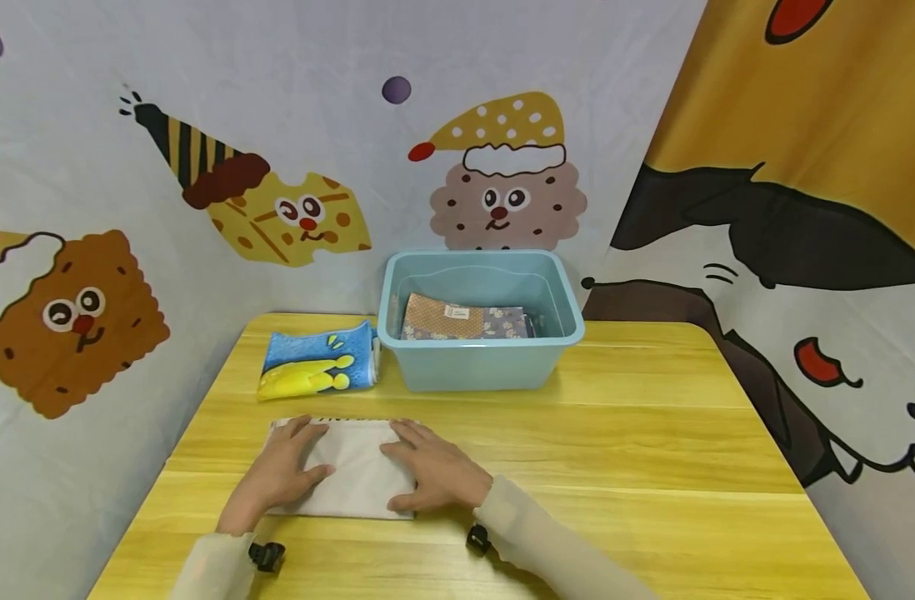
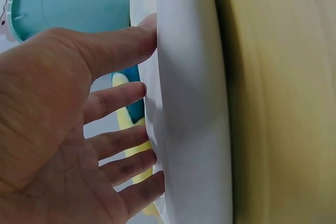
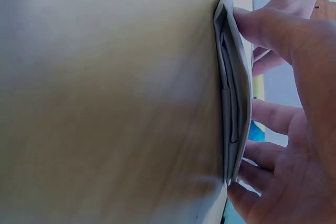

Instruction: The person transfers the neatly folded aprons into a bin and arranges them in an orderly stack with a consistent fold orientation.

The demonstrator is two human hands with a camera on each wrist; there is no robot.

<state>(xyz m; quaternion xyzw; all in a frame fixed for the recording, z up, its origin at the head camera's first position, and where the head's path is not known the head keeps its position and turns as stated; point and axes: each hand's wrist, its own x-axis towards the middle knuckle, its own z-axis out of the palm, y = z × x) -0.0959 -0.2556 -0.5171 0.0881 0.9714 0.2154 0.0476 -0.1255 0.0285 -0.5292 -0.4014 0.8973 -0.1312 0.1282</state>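
A white folded cloth [image 1: 352,471] lies flat on the table, with dark lettering along its far edge. My left hand [image 1: 281,471] rests on its left part, fingers spread and fairly straight. On the right part, my right hand [image 1: 438,471] touches the top with fingertips and thumb, fingers apart. The left wrist view has the fingertips of the left hand [image 2: 79,114] against the smooth folded side of the cloth [image 2: 191,103]. In the right wrist view, several stacked layers of the cloth [image 3: 231,87] show at its end, beside the right hand [image 3: 283,145].
A light blue plastic bin [image 1: 476,367] stands at the back of the wooden table [image 1: 615,467]. Inside it are a brown patterned folded cloth [image 1: 435,321] and a grey flowered one [image 1: 506,323]. Left of the bin lies a blue and yellow folded cloth [image 1: 318,362]. A cartoon-printed curtain [image 1: 315,125] hangs behind.
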